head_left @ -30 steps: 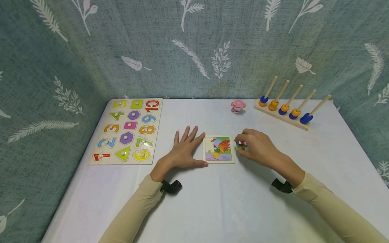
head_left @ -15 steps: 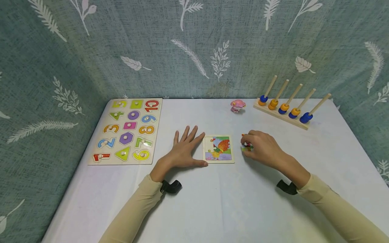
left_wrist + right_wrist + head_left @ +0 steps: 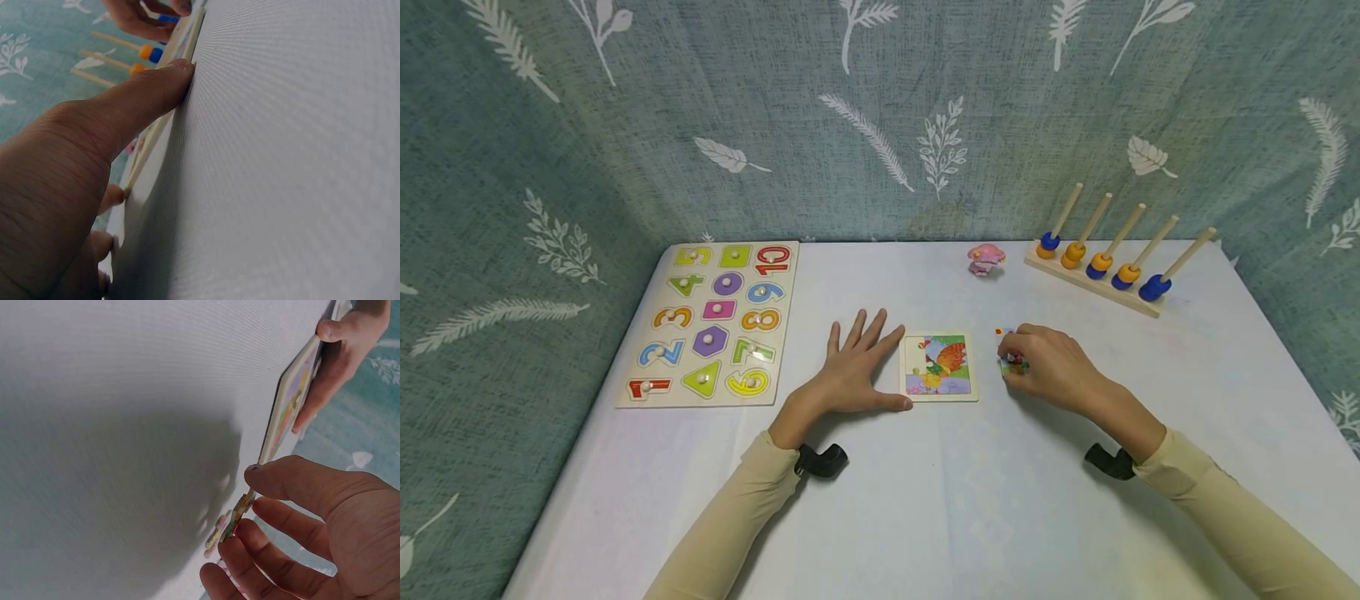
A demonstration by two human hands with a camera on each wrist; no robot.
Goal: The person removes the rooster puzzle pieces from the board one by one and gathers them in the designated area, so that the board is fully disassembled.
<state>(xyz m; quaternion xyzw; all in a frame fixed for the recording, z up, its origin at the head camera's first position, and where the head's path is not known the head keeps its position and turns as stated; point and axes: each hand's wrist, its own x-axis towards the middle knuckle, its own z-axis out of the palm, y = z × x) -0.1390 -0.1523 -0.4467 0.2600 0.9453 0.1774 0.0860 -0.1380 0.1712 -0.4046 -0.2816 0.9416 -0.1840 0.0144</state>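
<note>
My left hand (image 3: 847, 377) lies with its fingers spread at the left side of a small framed jigsaw puzzle (image 3: 951, 367). Its thumb and index finger touch the frame's left corners. The picture shows a hen and a chick, with a bare pale patch at the upper left. Just right of the frame, my right hand (image 3: 1051, 364) pinches a colourful jigsaw piece (image 3: 1017, 365) between thumb and fingers. Another bit of printed piece (image 3: 1002, 332) shows beyond the fingertips. From the right wrist, the piece (image 3: 239, 514) stands tilted close over the cloth, partly hidden by the fingers.
A board of numbers and shapes (image 3: 720, 398) lies at the left. Near the back wall sit a pink toy figure (image 3: 986, 258) and a wooden peg stand (image 3: 1090, 283) with blue and orange beads. White cloth covers the table (image 3: 895, 517).
My right hand has moved a little to the right, away from the frame, with the piece at its fingertips. The left hand has stayed put on the frame.
</note>
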